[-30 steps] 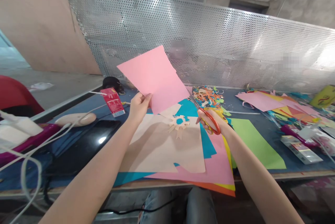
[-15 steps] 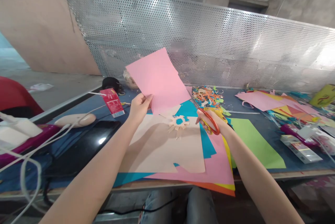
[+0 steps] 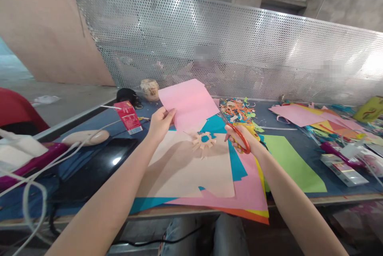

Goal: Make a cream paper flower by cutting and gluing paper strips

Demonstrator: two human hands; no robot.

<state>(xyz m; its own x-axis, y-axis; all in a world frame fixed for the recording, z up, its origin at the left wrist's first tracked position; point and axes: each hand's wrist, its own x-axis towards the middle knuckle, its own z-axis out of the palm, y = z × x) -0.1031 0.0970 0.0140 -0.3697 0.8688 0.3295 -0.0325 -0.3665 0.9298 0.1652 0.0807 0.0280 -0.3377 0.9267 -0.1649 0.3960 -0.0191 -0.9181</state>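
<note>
My left hand (image 3: 162, 124) pinches the lower left corner of a pink sheet of paper (image 3: 189, 104), raised above the table with its far part bending away. My right hand (image 3: 240, 136) is closed round the red handles of a pair of scissors (image 3: 241, 138). The scissor blades point up and left and meet the pink sheet's right edge; I cannot tell whether they are apart. Below lies a cream sheet (image 3: 191, 174) on a stack of coloured paper, with a cream cut-out ring (image 3: 204, 140) with a toothed edge on it.
Paper scraps (image 3: 237, 109) are heaped behind my right hand. A green sheet (image 3: 291, 164) lies to the right, more coloured sheets (image 3: 302, 115) beyond. A black tablet-like device (image 3: 98, 172), a red packet (image 3: 128, 116) and white cables (image 3: 44, 192) are at left. A perforated metal screen (image 3: 167, 36) stands behind.
The pink sheet's upper part has tipped away and lower, so it looks shorter. My left hand has shifted slightly right; my right hand has hardly moved.
</note>
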